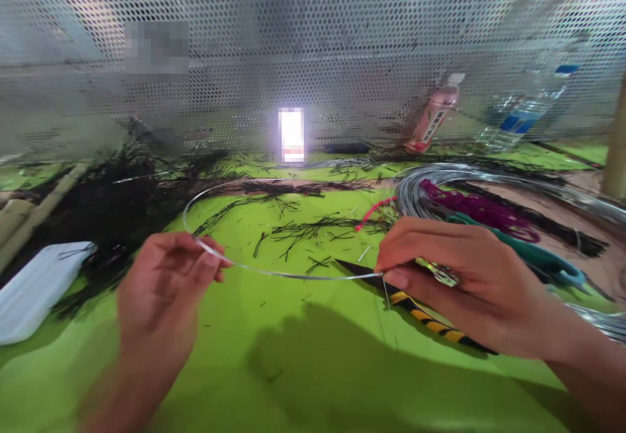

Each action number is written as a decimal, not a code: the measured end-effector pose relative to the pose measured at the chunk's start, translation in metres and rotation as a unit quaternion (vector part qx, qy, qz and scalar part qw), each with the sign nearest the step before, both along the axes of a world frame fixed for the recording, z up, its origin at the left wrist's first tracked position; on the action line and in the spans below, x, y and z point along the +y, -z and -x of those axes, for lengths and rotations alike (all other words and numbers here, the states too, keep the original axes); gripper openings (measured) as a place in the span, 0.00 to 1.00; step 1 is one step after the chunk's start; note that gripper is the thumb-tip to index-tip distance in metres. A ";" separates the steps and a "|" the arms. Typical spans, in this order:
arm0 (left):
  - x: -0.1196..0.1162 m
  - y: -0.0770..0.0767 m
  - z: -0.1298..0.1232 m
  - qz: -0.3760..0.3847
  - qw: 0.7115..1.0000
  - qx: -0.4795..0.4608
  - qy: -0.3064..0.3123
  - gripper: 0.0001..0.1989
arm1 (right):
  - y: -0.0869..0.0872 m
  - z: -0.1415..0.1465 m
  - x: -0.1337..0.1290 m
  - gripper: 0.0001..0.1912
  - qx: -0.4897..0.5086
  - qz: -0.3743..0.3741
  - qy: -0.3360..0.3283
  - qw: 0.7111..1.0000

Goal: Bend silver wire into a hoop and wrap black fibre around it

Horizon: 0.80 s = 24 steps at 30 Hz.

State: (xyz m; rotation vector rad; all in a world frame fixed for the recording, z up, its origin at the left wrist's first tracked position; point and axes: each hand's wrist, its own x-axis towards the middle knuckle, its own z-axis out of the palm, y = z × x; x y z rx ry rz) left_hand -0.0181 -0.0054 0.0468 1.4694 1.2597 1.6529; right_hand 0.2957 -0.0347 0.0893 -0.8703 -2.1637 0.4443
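Left hand (163, 283), right hand (460, 276) both pinch wire (303, 278); span runs left from striped tool (426, 321), right hand nearest it.

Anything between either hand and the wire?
Nothing visible: the left hand and right hand both pinch the wire directly. The black-and-yellow tool lies partly behind the right hand from the camera, not between it and the wire.

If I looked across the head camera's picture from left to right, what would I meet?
White slab-like object, left hand, glowing white rectangle, pink cord, pink bottle with a white cap, clear bottle with a blue label.
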 end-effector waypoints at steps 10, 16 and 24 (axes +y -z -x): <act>0.016 -0.008 -0.006 0.242 0.919 -0.293 0.104 0.16 | 0.012 -0.003 0.006 0.06 -0.032 0.025 -0.026 0.999; 0.019 -0.011 -0.012 0.252 0.891 -0.364 0.098 0.20 | 0.008 -0.007 0.004 0.08 -0.095 0.024 -0.061 0.993; 0.010 -0.021 -0.004 0.221 0.891 -0.385 0.097 0.11 | 0.008 -0.010 0.003 0.08 -0.123 0.049 -0.077 0.988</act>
